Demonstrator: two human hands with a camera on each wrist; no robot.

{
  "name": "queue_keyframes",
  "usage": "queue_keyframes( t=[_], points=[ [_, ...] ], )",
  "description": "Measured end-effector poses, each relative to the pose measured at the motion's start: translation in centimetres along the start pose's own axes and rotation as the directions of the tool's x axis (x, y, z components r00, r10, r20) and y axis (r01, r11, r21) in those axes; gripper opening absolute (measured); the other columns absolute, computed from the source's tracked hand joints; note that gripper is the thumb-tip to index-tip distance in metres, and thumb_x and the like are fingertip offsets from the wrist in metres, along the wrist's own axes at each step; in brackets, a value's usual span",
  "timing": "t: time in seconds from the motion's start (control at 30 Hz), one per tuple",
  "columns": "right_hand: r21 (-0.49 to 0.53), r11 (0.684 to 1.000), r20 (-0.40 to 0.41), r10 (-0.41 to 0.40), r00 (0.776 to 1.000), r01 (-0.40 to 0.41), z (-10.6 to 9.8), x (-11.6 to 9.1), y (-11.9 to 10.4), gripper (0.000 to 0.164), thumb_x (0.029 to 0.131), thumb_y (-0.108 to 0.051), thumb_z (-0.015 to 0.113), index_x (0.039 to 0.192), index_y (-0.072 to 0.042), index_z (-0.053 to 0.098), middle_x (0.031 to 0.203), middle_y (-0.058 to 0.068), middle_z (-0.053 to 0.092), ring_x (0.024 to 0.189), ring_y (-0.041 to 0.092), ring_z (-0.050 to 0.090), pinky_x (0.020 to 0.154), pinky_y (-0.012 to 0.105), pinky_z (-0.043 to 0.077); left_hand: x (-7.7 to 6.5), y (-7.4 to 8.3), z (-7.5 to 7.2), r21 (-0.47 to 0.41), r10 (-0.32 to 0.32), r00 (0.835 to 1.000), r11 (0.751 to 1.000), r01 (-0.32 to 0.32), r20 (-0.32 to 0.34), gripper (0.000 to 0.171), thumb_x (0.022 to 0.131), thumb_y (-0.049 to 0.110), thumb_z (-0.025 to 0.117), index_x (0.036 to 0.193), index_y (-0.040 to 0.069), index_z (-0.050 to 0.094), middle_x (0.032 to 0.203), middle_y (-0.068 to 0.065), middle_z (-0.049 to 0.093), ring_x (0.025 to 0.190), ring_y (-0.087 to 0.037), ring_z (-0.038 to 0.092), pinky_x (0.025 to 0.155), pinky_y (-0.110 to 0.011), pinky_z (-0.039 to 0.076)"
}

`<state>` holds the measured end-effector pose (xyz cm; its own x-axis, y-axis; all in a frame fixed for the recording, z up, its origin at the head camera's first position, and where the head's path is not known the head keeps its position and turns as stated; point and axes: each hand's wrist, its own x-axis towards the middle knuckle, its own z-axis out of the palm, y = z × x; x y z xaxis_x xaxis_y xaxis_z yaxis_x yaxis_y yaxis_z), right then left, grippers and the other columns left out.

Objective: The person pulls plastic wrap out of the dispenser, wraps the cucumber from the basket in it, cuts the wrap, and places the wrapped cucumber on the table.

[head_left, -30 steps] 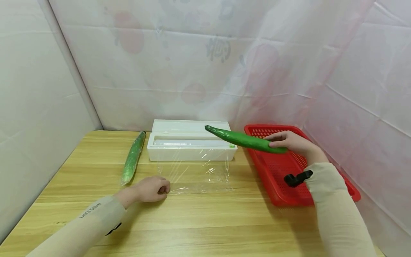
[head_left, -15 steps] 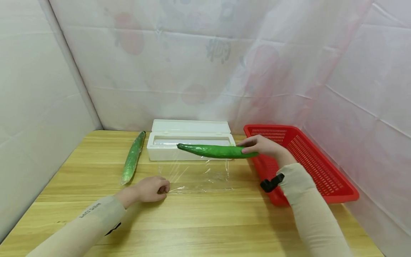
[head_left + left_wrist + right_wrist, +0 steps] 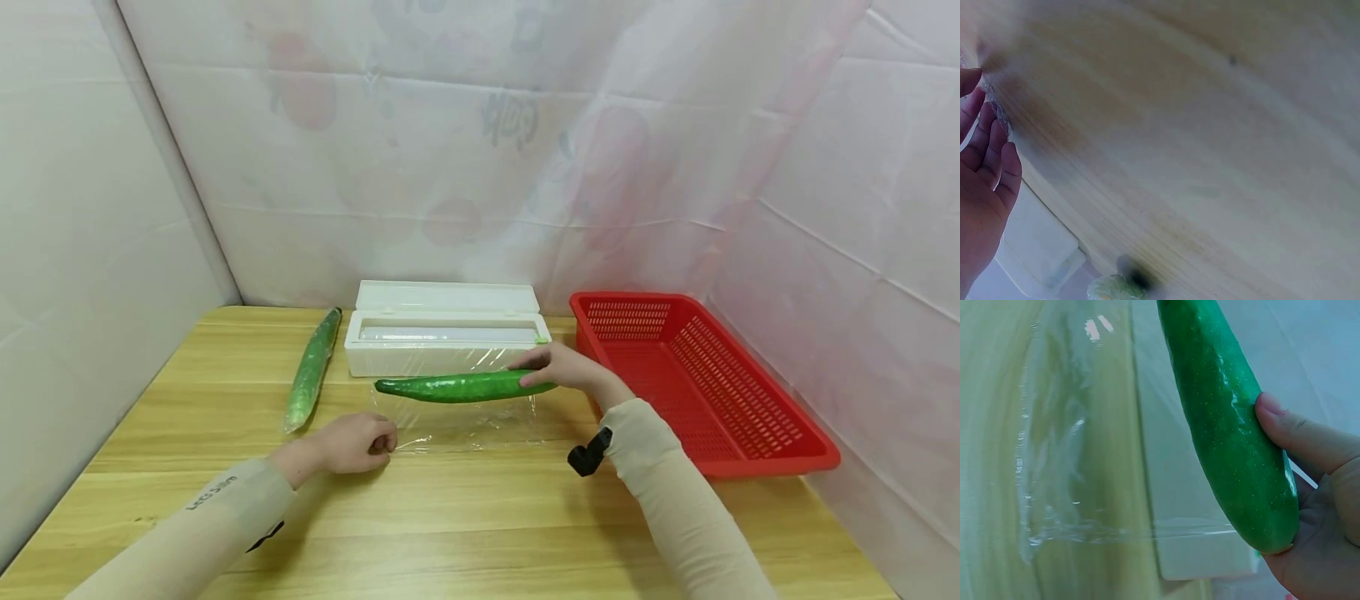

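My right hand [image 3: 567,369] grips a bare green cucumber [image 3: 450,387] near its right end. The cucumber lies crosswise above a sheet of cling film [image 3: 468,432], close in front of the dispenser. In the right wrist view the thumb presses along the side of the cucumber [image 3: 1229,425], with the palm behind its blunt end. The film runs out of a white cling film dispenser [image 3: 442,362], whose lid is raised. At the sheet's front left corner, my left hand [image 3: 348,443] pinches the film edge, low over the table.
To the left lies a second cucumber [image 3: 311,368], wrapped in film. A red perforated plastic basket [image 3: 750,467] stands on the right side of the wooden table [image 3: 480,533]. White curtain-like walls [image 3: 465,167] enclose the back and sides.
My right hand has carried the cucumber leftward and down from over the red basket to above the film, turning it nearly level. The left hand has stayed at the film corner.
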<state>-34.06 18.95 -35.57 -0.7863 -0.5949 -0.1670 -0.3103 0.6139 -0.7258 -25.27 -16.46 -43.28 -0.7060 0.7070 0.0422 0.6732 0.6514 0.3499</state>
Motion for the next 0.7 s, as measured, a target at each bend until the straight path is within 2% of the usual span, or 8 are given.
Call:
queue_keyframes(
  t=[0.23, 0.43, 0.7],
  points=[
    [0.053, 0.998, 0.013, -0.032, 0.999, 0.031, 1.6, 1.0, 0.8, 0.036, 0.084, -0.014, 0.069, 0.118, -0.002, 0.064, 0.119, 0.015, 0.063, 0.1, 0.013, 0.058, 0.083, 0.025, 0.05, -0.1, -0.2, 0.2, 0.012, 0.0, 1.0, 1.0, 0.0, -0.006, 0.008, 0.082, 0.014, 0.066, 0.082, 0.016, 0.058, 0.074, 0.009, 0.049, 0.067, -0.002, 0.041, 0.059, -0.017, 0.038],
    [0.036, 0.998, 0.013, -0.046, 0.999, 0.046, 2.5, 1.4, 1.5, 0.036, 0.083, -0.013, 0.07, 0.116, 0.001, 0.064, 0.116, 0.017, 0.064, 0.092, 0.01, 0.057, 0.078, 0.023, 0.05, 0.0, -0.2, 0.3, 0.017, 0.012, 1.0, 1.0, -0.012, -0.003, 0.007, 0.081, 0.014, 0.066, 0.082, 0.017, 0.059, 0.074, 0.01, 0.049, 0.067, -0.001, 0.042, 0.06, -0.017, 0.039],
    [0.04, 0.997, 0.027, -0.07, 0.997, 0.068, 3.2, 1.7, 2.1, 0.035, 0.083, -0.011, 0.069, 0.114, 0.004, 0.064, 0.114, 0.021, 0.064, 0.091, 0.007, 0.058, 0.081, 0.023, 0.05, -0.3, -0.3, 0.2, 0.02, 0.035, 0.999, 0.999, -0.035, -0.012, 0.008, 0.08, 0.013, 0.066, 0.08, 0.017, 0.06, 0.072, 0.011, 0.051, 0.066, 0.0, 0.041, 0.06, -0.017, 0.039]
  ],
)
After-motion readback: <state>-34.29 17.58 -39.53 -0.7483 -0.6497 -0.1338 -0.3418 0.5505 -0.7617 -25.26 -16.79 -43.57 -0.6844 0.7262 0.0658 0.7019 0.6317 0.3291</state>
